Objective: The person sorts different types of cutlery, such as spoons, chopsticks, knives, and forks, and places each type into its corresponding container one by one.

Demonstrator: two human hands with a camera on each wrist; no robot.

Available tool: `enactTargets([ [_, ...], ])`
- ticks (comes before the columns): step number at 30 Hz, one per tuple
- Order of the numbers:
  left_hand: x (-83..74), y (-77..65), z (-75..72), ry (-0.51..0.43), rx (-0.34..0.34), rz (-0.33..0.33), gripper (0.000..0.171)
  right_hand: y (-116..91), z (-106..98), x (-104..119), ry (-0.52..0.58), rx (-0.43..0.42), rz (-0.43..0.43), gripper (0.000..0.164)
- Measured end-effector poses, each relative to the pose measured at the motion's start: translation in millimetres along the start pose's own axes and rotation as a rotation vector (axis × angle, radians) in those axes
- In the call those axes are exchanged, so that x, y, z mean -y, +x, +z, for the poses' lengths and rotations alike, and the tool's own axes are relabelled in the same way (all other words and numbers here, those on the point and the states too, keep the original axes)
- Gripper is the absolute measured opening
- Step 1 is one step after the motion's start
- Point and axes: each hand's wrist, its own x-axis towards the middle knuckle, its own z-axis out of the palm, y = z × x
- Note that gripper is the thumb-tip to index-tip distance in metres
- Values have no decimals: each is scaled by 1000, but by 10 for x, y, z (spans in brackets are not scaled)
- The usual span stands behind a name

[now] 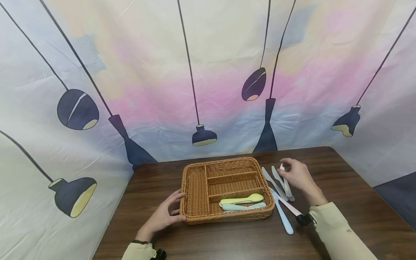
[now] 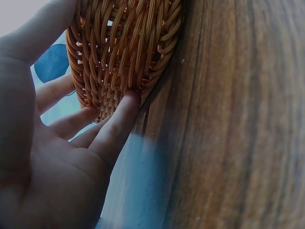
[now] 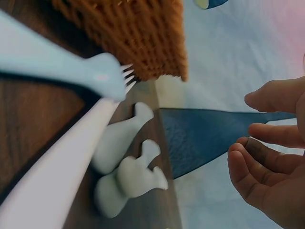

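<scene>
A wicker cutlery basket (image 1: 196, 218) with compartments stands on the table. My left hand (image 1: 164, 213) touches its left side and front corner with fingers spread; the left wrist view shows those fingertips against the weave (image 2: 128, 43). Yellow spoons (image 1: 242, 199) and light blue cutlery (image 1: 243, 206) lie in the front compartment. To the basket's right my right hand (image 1: 297, 175) hovers over pale knives (image 1: 274, 184) and a white piece of cutlery (image 1: 287, 189). Its thumb and fingers stand apart in the right wrist view, with nothing visible between them.
A light blue fork (image 1: 284, 218) lies across a white-handled utensil (image 1: 290, 207) beside the basket's front right corner. The dark wooden table (image 1: 208, 240) ends at a cloth backdrop (image 1: 162, 90) printed with hanging lamps.
</scene>
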Motion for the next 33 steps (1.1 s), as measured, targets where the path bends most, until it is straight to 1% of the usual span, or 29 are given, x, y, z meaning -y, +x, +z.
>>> enactTargets([
  [5, -5, 2, -1, -3, 3, 3, 81, 27, 74, -128, -17, 31, 48, 50],
  [10, -2, 3, -1, 3, 4, 8, 81, 40, 146, -224, -57, 56, 91, 55],
  [17, 6, 8, -7, 9, 3, 7, 81, 22, 189, -302, -71, 145, 161, 64],
  [22, 12, 8, -12, 12, 5, 11, 80, 14, 220, -347, -80, 183, 182, 61],
  [29, 5, 6, -9, 6, -2, 1, 80, 12, 230, -379, -118, 270, 205, 59],
  [31, 3, 7, -7, 5, -5, -3, 80, 4, 231, -383, -137, 273, 198, 57],
  [33, 5, 7, -5, 3, -5, -3, 80, -7, 235, -384, -136, 278, 198, 49],
])
